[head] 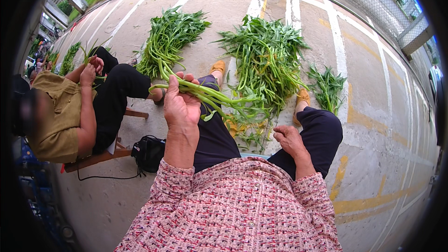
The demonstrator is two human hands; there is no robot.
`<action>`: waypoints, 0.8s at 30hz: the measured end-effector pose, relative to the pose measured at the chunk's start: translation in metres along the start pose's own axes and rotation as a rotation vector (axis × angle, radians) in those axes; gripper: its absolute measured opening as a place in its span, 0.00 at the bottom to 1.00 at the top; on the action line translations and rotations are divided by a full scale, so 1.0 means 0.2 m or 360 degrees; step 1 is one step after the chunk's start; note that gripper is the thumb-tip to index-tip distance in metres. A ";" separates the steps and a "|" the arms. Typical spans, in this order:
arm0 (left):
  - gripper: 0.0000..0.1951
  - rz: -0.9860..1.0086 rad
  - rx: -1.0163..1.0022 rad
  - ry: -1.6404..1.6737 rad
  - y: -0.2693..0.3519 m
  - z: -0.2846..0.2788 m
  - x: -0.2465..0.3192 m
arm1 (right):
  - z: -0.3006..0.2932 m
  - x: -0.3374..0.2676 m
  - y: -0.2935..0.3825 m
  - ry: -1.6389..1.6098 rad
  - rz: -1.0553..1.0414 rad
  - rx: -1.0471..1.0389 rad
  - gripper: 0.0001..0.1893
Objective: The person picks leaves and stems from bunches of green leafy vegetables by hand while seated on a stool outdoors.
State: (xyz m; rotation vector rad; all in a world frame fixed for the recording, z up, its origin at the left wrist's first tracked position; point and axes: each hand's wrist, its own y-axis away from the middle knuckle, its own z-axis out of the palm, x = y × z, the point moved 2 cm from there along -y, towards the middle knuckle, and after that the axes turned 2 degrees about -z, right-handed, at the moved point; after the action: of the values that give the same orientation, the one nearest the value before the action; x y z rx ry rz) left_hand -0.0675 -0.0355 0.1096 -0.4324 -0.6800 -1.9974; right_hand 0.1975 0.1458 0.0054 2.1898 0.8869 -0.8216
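Note:
My left hand [182, 106] is closed around a small bunch of long green stems, apparently water spinach [217, 97]. The leafy ends of the bunch hang to the right, and the cut ends point up and left. Over my right thigh is my right hand [289, 141], its fingers curled; the underside is hidden, and nothing shows sticking out of it. On the ground between my feet lies a large heap of the same greens [269, 59]. Some loose leaves and yellowed scraps [250, 133] are scattered in front of my seat.
A second pile of greens [168, 42] lies ahead to the left, a small bunch [327, 89] beyond my right foot. At left, a co-worker [66, 112] sits on a wooden bench [101, 159], holding stems. Beside the bench stands a black bag [148, 152] with a cord.

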 end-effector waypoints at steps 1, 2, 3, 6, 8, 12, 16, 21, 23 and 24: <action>0.14 -0.0006 0.0003 0.0019 0.00 0.00 0.00 | 0.01 0.01 0.00 -0.0040 0.0018 -0.0033 0.14; 0.14 -0.0008 0.0016 0.0029 0.00 0.00 0.00 | 0.02 0.04 -0.01 -0.0079 0.0035 -0.0067 0.13; 0.13 -0.0009 0.0027 0.0040 -0.01 -0.01 -0.01 | 0.02 0.05 -0.02 -0.0117 0.0052 -0.0100 0.13; 0.13 -0.0009 0.0025 0.0039 -0.03 -0.03 -0.02 | 0.04 0.06 -0.02 -0.0216 0.0043 -0.0191 0.12; 0.13 -0.0018 0.0014 0.0043 -0.04 -0.05 -0.02 | 0.07 0.07 -0.01 -0.0265 0.0044 -0.0297 0.12; 0.12 -0.0093 0.0033 0.0124 -0.03 -0.03 -0.02 | 0.08 -0.05 0.02 -0.0229 -0.0081 -0.0517 0.12; 0.12 -0.0162 0.0028 0.0182 0.01 0.01 -0.03 | 0.12 -0.13 0.05 -0.0160 -0.0158 -0.0634 0.11; 0.11 -0.0280 0.0008 0.0207 0.04 0.03 -0.06 | 0.13 -0.31 0.10 -0.0187 -0.0472 -0.0716 0.13; 0.11 -0.0307 0.0009 0.0223 0.05 0.04 -0.07 | 0.10 -0.40 0.11 -0.0252 -0.0561 -0.0672 0.13; 0.10 -0.0311 -0.0015 0.0210 0.05 0.04 -0.08 | 0.08 -0.44 0.12 -0.0237 -0.0518 -0.0659 0.12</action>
State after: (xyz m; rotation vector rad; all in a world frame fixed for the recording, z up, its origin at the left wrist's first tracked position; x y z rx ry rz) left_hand -0.0508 -0.0232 0.1100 -0.2439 -0.6506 -2.1923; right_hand 0.1594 0.0880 0.0679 1.6310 1.2331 -0.8490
